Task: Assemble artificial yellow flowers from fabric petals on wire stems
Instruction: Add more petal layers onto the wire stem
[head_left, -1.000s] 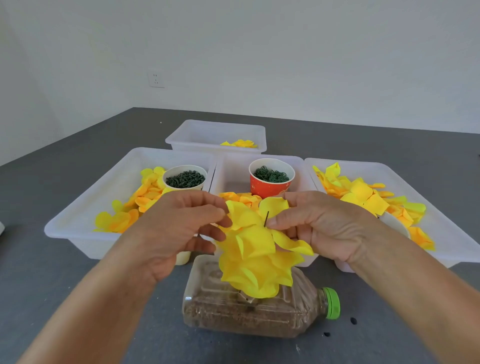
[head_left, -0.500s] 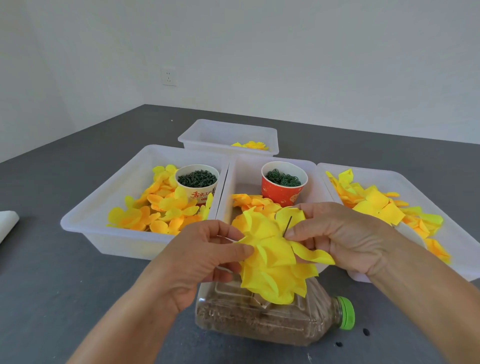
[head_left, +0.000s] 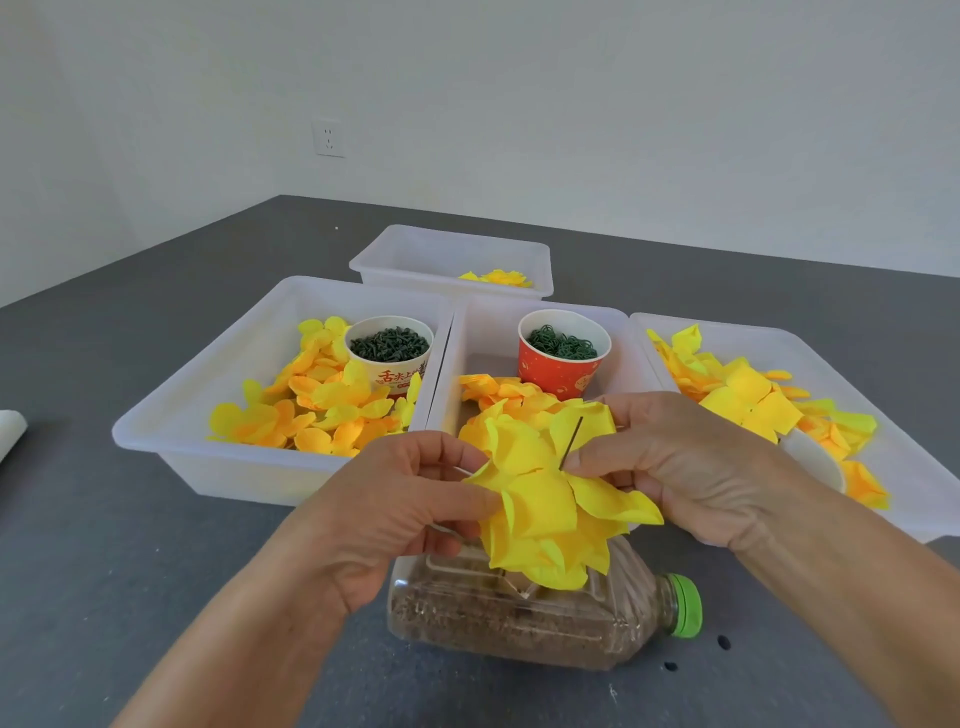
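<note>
From the head view, your left hand (head_left: 395, 512) pinches the left edge of the yellow flower (head_left: 545, 499) between thumb and curled fingers, and your right hand (head_left: 675, 467) pinches it from the right, fingertips at the base of the thin wire stem (head_left: 571, 441) that pokes up through the petals. The flower stands just above a clear plastic bottle (head_left: 519, 618) lying on its side on the grey bench (head_left: 130, 571), filled with brown grain and closed with a green cap (head_left: 685, 605). Behind your hands sit three white trays side by side: the left tray (head_left: 171, 415) holds loose yellow petals (head_left: 311, 410) and a white paper cup (head_left: 389, 351) of dark green bits, the middle tray (head_left: 447, 374) holds a red paper cup (head_left: 563, 358) of green rings, the right tray (head_left: 904, 415) more petals. A fourth tray (head_left: 452, 254) stands farther back.
</note>
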